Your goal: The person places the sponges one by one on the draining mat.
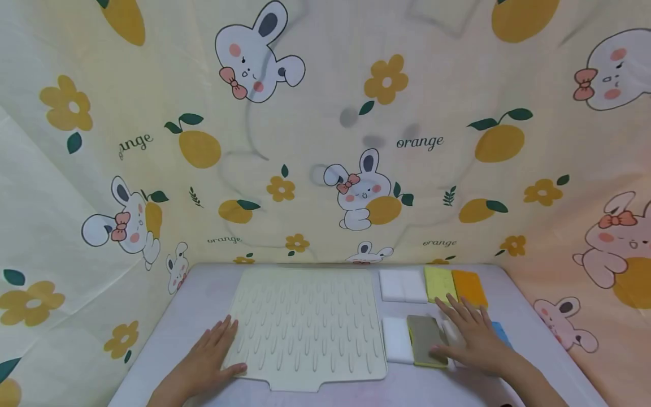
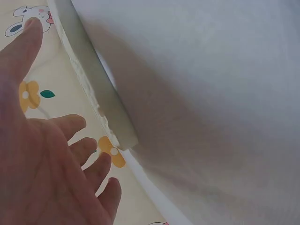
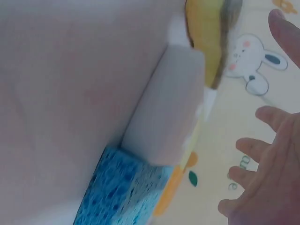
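Note:
A cream draining mat (image 1: 307, 322) with raised ridges and a spout-like lip at its front lies flat on the table. My left hand (image 1: 205, 353) is beside the mat's left edge, fingers spread and holding nothing. In the left wrist view, the mat's side (image 2: 96, 77) shows beyond the fingers. To the right, my right hand (image 1: 478, 339) is spread over the front row of sponges, its thumb overlapping a grey-topped sponge (image 1: 424, 339). Partly hidden beneath it are a white block (image 3: 166, 108) and a blue sponge (image 3: 122, 187). The right fingers are straight and grip nothing.
Behind the right hand lie white sponges (image 1: 403, 285), a yellow sponge (image 1: 439, 282) and an orange sponge (image 1: 469, 287). Another white block (image 1: 396, 340) sits between the mat and the grey-topped sponge. Printed cloth (image 1: 315, 124) with rabbits and oranges surrounds the white table (image 1: 203, 288).

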